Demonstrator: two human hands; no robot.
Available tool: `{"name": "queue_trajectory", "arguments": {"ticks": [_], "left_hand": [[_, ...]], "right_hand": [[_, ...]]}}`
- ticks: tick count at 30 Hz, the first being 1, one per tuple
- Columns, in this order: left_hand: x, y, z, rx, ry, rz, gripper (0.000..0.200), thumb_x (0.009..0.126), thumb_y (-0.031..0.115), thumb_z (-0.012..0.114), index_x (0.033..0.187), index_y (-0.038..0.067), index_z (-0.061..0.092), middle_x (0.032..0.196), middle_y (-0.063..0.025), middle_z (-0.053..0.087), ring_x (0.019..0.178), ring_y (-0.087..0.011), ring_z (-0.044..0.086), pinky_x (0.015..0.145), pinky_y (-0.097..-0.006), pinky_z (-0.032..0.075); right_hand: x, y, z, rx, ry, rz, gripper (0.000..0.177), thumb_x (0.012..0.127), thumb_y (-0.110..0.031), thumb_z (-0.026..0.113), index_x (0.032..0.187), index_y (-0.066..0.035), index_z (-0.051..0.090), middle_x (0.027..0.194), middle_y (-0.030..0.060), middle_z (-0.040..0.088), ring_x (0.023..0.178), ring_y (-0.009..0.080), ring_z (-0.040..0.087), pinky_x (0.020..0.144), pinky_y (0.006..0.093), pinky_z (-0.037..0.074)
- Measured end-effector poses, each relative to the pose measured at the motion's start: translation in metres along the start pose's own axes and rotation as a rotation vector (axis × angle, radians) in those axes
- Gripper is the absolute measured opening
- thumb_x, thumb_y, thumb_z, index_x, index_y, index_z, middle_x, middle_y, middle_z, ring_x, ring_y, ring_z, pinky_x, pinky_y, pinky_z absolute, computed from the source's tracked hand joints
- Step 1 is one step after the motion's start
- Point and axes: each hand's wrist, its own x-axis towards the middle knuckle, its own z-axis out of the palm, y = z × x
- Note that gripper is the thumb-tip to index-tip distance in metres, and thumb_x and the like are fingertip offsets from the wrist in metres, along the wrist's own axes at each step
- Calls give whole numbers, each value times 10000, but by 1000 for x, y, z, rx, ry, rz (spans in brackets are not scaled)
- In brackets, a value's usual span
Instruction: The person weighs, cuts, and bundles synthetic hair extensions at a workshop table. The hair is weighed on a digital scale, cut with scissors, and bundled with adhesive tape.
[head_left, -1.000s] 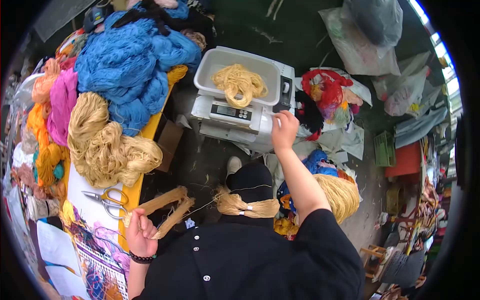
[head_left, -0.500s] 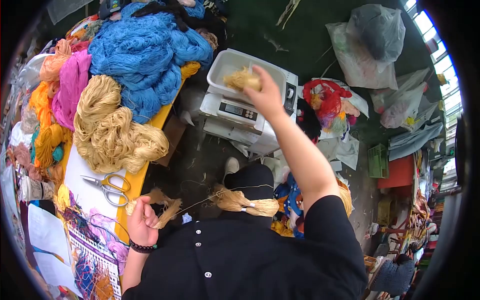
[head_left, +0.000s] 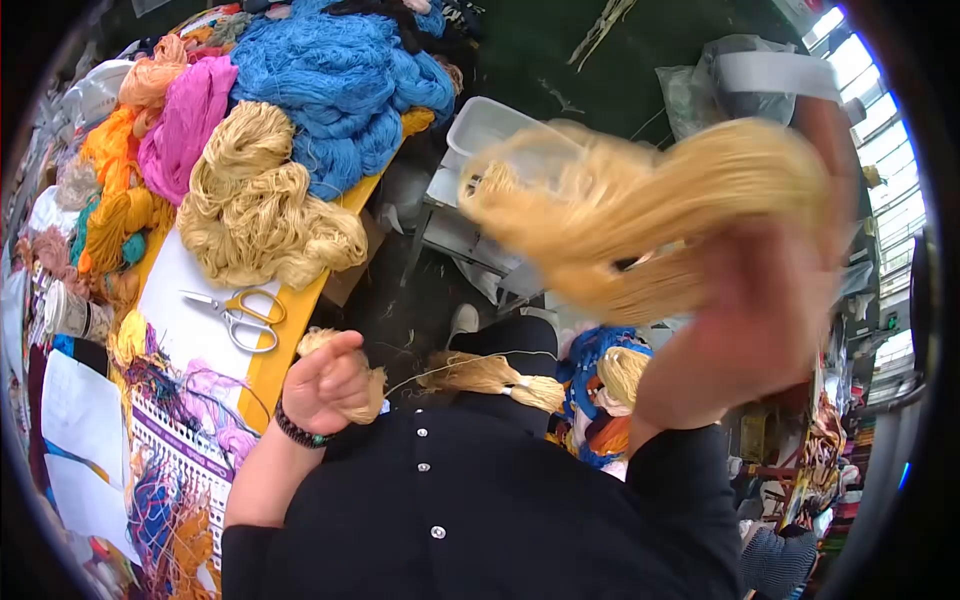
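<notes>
A large tan yarn hank (head_left: pixel 640 200), blurred by motion, is raised close to the camera, with my right hand (head_left: pixel 750 300) gripping its right end. It hides most of the digital scale. My left hand (head_left: pixel 328 385) holds a smaller tan yarn bundle (head_left: pixel 368 395) near the yellow table edge, its index finger extended. A thin strand runs from that bundle towards a tied tan bundle (head_left: pixel 490 378) on my lap. Part of the white plastic tub (head_left: pixel 485 125) shows behind the raised hank.
On the yellow table (head_left: pixel 285 345) lie scissors (head_left: pixel 240 318), a tan yarn pile (head_left: pixel 260 205), blue yarn (head_left: pixel 320 85) and pink yarn (head_left: pixel 188 125). Blue and multicoloured yarn (head_left: pixel 595 395) is beside my lap. A plastic bag (head_left: pixel 690 100) sits at the upper right.
My right hand has left the tub and come up close to the camera with the tan hank, now spread out. My left hand has shifted right with its bundle. The view has shifted slightly.
</notes>
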Motion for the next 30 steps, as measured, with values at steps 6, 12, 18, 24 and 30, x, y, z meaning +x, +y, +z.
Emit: {"name": "queue_trajectory", "arguments": {"ticks": [6, 12, 18, 24, 30], "left_hand": [[35, -19, 68, 606, 82, -94, 390, 951, 300, 472, 1184, 0, 560, 1063, -99, 637, 591, -79, 463, 529, -198, 379], [42, -33, 73, 518, 291, 273, 298, 931, 177, 531, 1161, -6, 576, 986, -26, 646, 871, -76, 574, 685, -210, 431], [37, -37, 63, 513, 260, 345, 259, 911, 104, 537, 1110, -52, 596, 973, -79, 655, 834, -85, 580, 692, -217, 450], [34, -41, 64, 580, 412, 376, 258, 903, 109, 539, 1091, -55, 605, 975, -87, 662, 848, -116, 614, 731, -227, 466], [20, -25, 66, 724, 527, 421, 220, 902, 142, 527, 1002, -29, 623, 997, -111, 659, 843, -140, 622, 736, -249, 483]], "right_hand": [[-80, 66, 62, 429, -297, 785, 562, 833, 6, 580, 1336, -3, 330, 928, 31, 552, 863, 68, 548, 770, 227, 463], [-129, 79, 67, 275, -276, 622, 572, 820, -15, 613, 1331, -8, 357, 990, 80, 617, 910, 98, 576, 822, 258, 458], [-138, 82, 68, 241, -301, 618, 578, 814, -22, 625, 1328, -9, 360, 1043, 90, 600, 937, 107, 569, 841, 260, 452], [-140, 82, 66, 354, -278, 714, 569, 819, -25, 626, 1322, -1, 361, 1045, 77, 589, 930, 98, 563, 846, 259, 450], [-135, 83, 56, 387, -321, 757, 581, 816, -10, 626, 1329, -2, 352, 1003, 47, 574, 885, 75, 554, 805, 233, 454]]}}
